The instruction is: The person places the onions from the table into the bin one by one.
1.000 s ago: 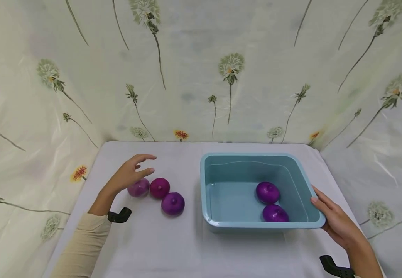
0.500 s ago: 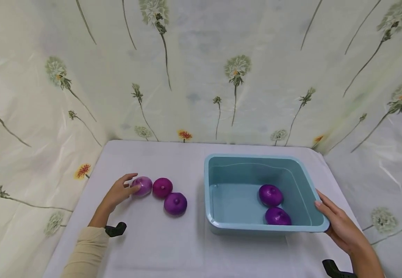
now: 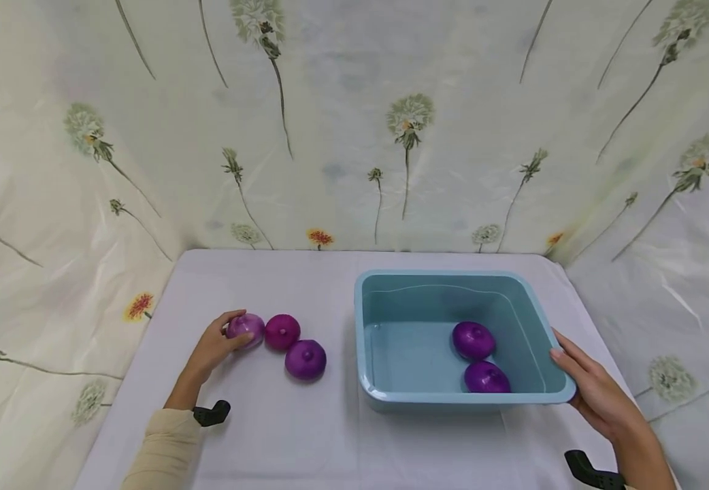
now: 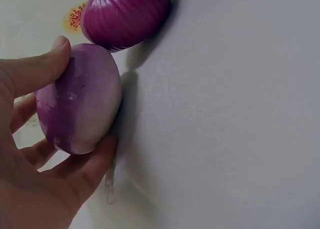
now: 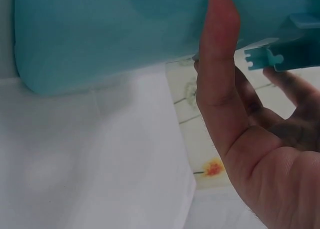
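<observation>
My left hand [image 3: 210, 350] curls its thumb and fingers around a pale purple-and-white onion [image 3: 247, 328] at the left of the table. Up close in the left wrist view, the thumb lies on one side of this onion [image 4: 82, 99] and fingers wrap the other side. Beside it are a reddish-purple onion [image 3: 282, 332] and a darker purple onion [image 3: 305, 359]. On the right, my right hand [image 3: 599, 391] grips the right rim of a light blue plastic tub [image 3: 452, 397], its thumb over the edge. Inside the tub lie two purple onions [image 3: 473, 340], close together.
A white cloth [image 3: 281, 442] covers the table. Behind it and along both sides hangs a pale curtain [image 3: 330, 136] printed with dandelions. Each wrist wears a black camera mount [image 3: 212, 413].
My left hand has come down from above the onions, moved to the left side of the pale one and closed its fingers around it. The right hand keeps its hold on the tub.
</observation>
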### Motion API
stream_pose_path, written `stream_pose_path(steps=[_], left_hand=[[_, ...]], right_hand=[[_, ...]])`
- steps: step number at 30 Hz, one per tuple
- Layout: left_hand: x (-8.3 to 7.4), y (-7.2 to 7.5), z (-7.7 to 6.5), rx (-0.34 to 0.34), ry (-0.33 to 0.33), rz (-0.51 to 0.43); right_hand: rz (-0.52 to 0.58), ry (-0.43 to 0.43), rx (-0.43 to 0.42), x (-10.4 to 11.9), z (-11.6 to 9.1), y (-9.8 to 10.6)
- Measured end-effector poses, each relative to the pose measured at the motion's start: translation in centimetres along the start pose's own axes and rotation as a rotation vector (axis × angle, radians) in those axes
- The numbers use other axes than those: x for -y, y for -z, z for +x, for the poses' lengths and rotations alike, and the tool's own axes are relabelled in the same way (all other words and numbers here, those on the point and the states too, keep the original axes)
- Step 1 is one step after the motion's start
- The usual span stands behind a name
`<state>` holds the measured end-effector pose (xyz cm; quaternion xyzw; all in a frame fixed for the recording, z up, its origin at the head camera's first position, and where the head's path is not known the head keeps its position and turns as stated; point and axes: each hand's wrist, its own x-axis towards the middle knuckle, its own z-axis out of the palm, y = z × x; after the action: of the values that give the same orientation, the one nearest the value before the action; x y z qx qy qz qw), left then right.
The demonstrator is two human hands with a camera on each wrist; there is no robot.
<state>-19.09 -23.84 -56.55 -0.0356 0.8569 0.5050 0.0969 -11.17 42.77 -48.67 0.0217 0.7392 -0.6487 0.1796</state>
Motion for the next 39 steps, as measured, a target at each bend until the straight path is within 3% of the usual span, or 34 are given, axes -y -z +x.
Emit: stream_pose_path(steps=[5,25,31,39], left_hand=[[0.3,-0.3,-0.3,-0.028,0.041,-0.006],[0.5,0.1,-0.9,-0.027,0.073,-0.038],[-1.0,1.2,-1.9,-0.045,0.037,-0.04],[-5.0,2.3,-2.5,-0.013,-0.105,-0.051]], right_hand=[[-0.011,-0.01,-0.008,0.1,0.0,0.2],[-0.035,-0.019,-0.032,0.3,-0.3,0.0],[-0.039,-0.01,-0.022,0.2,-0.3,0.1],[-0.035,-0.005,-0.017,0.0,-0.2,0.1]])
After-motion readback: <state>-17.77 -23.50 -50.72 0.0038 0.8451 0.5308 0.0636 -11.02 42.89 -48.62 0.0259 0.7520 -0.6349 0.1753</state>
